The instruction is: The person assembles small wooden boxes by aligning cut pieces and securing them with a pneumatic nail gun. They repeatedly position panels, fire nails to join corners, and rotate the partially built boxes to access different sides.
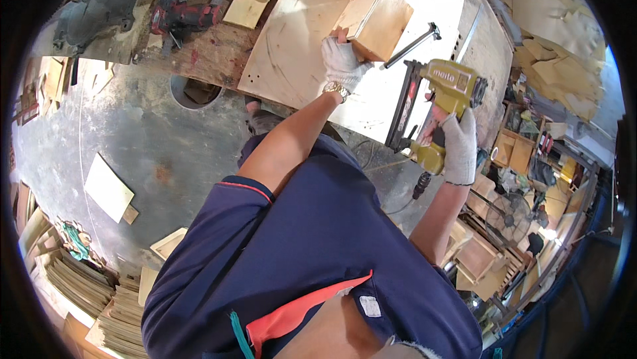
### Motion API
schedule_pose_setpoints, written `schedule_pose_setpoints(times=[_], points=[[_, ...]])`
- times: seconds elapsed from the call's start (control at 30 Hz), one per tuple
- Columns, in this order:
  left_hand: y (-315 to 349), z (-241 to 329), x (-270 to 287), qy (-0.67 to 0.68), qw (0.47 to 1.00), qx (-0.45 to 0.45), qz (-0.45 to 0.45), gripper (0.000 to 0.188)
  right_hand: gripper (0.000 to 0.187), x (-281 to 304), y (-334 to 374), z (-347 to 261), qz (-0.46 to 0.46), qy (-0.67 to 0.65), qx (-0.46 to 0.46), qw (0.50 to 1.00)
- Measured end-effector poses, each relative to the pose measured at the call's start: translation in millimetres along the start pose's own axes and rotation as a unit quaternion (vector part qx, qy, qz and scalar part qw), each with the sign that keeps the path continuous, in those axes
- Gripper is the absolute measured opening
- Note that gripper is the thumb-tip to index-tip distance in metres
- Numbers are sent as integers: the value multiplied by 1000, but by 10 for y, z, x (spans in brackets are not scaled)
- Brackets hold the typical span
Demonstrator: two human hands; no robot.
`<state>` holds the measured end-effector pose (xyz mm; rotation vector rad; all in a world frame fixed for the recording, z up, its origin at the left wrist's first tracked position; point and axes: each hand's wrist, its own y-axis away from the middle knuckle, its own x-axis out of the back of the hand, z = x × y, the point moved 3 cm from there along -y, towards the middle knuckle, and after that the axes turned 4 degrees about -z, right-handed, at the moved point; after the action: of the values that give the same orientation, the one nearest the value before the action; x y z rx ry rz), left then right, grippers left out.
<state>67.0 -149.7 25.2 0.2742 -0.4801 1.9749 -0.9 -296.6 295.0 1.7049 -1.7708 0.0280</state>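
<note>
Head: nailer (452, 87) in right hand (459, 146)

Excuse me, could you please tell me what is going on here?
The person's gloved left hand is at the near end of a wooden box lying on a pale board. The gloved right hand grips an olive-yellow nail gun, apart from the box and to its right. A hammer lies beside the box, and a red drill lies farther left.
</note>
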Motion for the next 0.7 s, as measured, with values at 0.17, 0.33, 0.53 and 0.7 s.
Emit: schedule_pose_setpoints(times=[0.17,0.33,0.53,0.7], points=[[33,-16,-71,3,999,-32,22,110,29,-281,78,-292,38,40,9,998],[-42,-102,-212,28,995,-34,94,87,30,-430,10,-276,44,35,4,998],[-16,-89,-206,24,994,-44,101,77,33,-623,30,-458,21,16,9,1000],[-33,-124,-261,-17,997,-23,78,65,32,-858,-57,-637,-2,28,2,1000]])
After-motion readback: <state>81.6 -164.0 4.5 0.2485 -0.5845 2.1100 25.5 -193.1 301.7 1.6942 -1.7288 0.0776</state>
